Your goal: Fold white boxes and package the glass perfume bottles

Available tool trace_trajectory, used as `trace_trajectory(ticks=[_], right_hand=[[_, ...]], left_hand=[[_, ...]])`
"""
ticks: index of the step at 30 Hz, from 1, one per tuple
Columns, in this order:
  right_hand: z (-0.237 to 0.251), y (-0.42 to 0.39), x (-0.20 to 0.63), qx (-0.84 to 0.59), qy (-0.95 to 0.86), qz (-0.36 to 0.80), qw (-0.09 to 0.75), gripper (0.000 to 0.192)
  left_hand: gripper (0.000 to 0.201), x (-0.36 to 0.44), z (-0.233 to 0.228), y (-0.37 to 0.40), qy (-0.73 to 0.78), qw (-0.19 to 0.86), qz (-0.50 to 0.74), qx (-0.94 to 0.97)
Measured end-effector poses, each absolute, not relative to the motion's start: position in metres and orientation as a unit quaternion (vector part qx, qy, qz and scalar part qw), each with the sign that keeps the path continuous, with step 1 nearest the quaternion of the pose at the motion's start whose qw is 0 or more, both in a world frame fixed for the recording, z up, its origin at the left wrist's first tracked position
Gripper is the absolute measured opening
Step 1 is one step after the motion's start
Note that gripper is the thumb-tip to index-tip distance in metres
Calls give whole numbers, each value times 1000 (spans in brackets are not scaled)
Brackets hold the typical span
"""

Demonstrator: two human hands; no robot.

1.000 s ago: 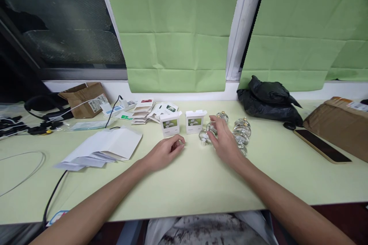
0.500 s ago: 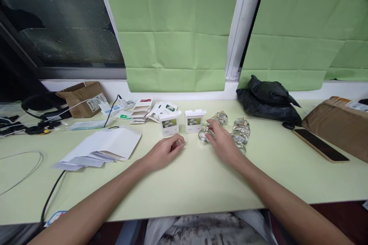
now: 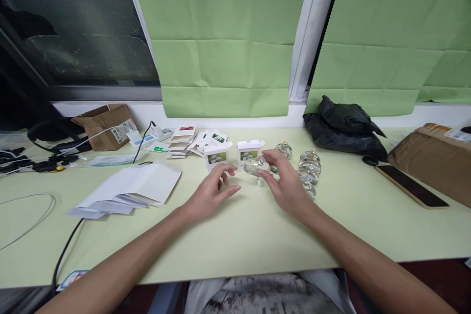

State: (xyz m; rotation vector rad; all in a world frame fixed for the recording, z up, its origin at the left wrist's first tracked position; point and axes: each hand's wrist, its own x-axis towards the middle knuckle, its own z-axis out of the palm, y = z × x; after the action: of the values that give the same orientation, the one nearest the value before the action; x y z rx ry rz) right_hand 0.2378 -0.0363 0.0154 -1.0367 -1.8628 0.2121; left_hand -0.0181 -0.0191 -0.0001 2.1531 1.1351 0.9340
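My right hand (image 3: 286, 184) grips a small clear glass bottle (image 3: 252, 167) between thumb and fingers, lifted and tipped on its side toward the left. Beneath it, a small clear cap-like piece (image 3: 259, 182) stands on the table. My left hand (image 3: 209, 194) is open, thumb and fingers parted, just left of the bottle and not touching it. Behind the hands stand two white cartons with green pictures, the left carton (image 3: 217, 157) and the right carton (image 3: 250, 149). More glass bottles with gold tops (image 3: 283, 148) sit behind my right hand, with another row (image 3: 309, 167) beside it.
White folded cartons (image 3: 136, 181) lie at left, and flat printed cartons (image 3: 180, 141) are stacked further back. An open cardboard box (image 3: 110, 130), cables and a black headset sit back left. A black plastic bag (image 3: 342, 130), a phone (image 3: 410, 186) and a brown parcel (image 3: 434, 157) occupy the right.
My right hand has lifted the glass bottle from the table and tipped it leftward. My left hand has opened its fingers and stretched them toward the bottle.
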Motion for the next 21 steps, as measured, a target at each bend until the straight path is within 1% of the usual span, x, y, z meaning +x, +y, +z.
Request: trace_trajectory(ticks=[2, 4, 8, 11, 14, 17, 19, 21], right_hand=[[14, -41, 233, -404, -776, 105, 472, 38], [11, -44, 228, -392, -785, 143, 458, 38], [2, -44, 222, -383, -777, 240, 437, 41], [-1, -41, 221, -379, -778, 256, 431, 39], [0, -38, 224, -385, -786, 222, 429, 32], [0, -34, 229, -424, -788, 137, 425, 27], [-4, -31, 231, -457, -791, 76, 399, 29], [-8, -29, 233, -483, -797, 45, 360, 30]], left_hand=[[50, -16, 0, -20, 403, 275, 368, 792], [54, -14, -2, -20, 393, 272, 377, 793], [35, -14, -7, -18, 406, 264, 351, 802], [32, -14, -7, -19, 408, 282, 332, 802], [32, -15, -4, -21, 408, 302, 334, 794], [34, -17, -6, -20, 417, 326, 350, 773], [35, -19, -8, -17, 419, 342, 366, 757], [36, -20, -11, -13, 415, 357, 379, 746]])
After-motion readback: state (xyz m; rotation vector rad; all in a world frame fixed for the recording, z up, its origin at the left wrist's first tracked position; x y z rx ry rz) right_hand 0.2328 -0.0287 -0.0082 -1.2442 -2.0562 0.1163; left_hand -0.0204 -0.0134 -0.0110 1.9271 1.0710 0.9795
